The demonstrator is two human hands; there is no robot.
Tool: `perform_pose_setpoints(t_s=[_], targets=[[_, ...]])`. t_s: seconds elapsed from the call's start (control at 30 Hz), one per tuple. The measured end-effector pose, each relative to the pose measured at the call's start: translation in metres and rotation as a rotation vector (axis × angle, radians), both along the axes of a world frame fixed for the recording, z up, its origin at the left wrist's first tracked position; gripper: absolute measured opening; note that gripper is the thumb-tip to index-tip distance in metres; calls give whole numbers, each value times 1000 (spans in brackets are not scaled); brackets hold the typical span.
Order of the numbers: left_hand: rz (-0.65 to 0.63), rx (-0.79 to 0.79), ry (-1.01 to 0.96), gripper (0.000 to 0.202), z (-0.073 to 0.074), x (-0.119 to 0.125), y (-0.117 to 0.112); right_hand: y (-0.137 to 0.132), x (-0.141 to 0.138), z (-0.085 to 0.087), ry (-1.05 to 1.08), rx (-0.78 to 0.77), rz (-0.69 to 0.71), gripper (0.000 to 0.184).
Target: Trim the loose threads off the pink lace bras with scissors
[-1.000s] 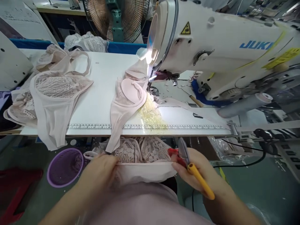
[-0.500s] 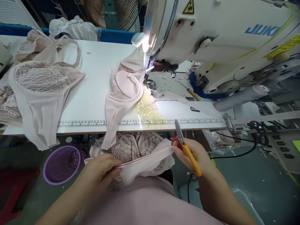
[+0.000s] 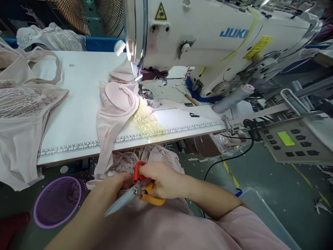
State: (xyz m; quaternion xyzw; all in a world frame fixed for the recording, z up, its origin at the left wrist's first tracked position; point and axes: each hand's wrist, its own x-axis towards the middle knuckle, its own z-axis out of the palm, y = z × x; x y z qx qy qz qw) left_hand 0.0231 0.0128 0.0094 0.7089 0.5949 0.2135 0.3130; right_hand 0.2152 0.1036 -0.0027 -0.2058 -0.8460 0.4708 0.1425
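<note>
In my right hand [image 3: 168, 180] are scissors [image 3: 124, 199] with one red and one orange handle loop, their blades pointing down and left across my left wrist. My left hand [image 3: 113, 187] is closed on a pale pink lace bra [image 3: 166, 156] lying in my lap below the table edge. Both hands are close together over it, and the scissors cover part of the left fingers. Above them, another pink bra [image 3: 119, 97] lies by the needle of the sewing machine [image 3: 177, 38], its strap end hanging over the edge.
More bras [image 3: 23, 107] lie at the table's left. A printed ruler [image 3: 75, 147] runs along the front edge. A purple basket [image 3: 39, 222] stands on the floor at left. On the right are a control panel [image 3: 307, 149] and a wood-handled tool [image 3: 191, 99]. A fan [image 3: 93, 21] stands behind.
My right hand has moved left to beside my left hand, and the scissors have swung from pointing up to pointing down-left. The view has turned to the right.
</note>
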Motion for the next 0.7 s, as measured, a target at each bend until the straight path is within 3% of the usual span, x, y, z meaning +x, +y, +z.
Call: perform_pose_setpoints(t_s=[0.2,0.3,0.4,0.5,0.57,0.7], targets=[[87,45,85,16,7,-6,-5,-2,-2,1,-18,-232,-32,25],[-51,72,110,16,7,-14,-2,-1,1,1,-31,-233,-36,26],[-212,216,217,15,3,-28,2,-1,2,1,-61,-239,-49,26],[-314,347,304,28,0,-48,-3,0,4,2,-76,-260,-62,24],[-255,332,290,36,-1,-63,-11,0,6,1,-83,-268,-75,20],[31,156,166,36,2,-82,-28,-1,10,0,-142,-300,-130,18]])
